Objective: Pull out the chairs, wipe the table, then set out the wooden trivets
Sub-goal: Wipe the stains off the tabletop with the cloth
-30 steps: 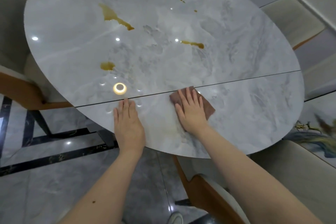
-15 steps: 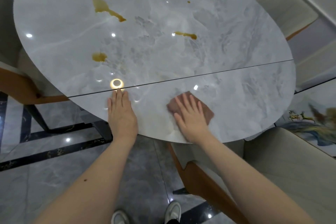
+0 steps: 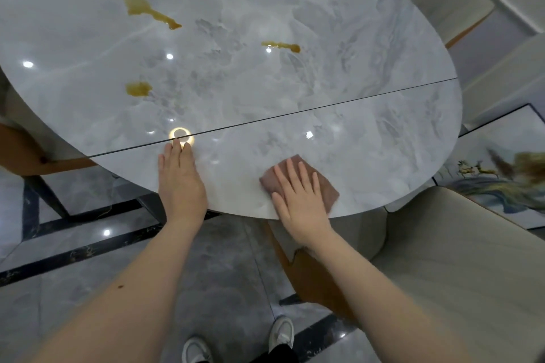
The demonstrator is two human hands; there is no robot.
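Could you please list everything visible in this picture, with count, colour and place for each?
Table: one, grey marble, oval, filling the upper frame, with a seam across it.
Spills: about five, amber, on the far half beyond the seam.
Cloth: one, brown, flat near the table's near edge.
Chairs: several, cream with orange-brown frames, around the table.
Painting: one, deer scene, on the floor at right.
Shoes: two, white, bottom centre.
Left hand: flat on the table.
Right hand: fingers straight, pressing the cloth.
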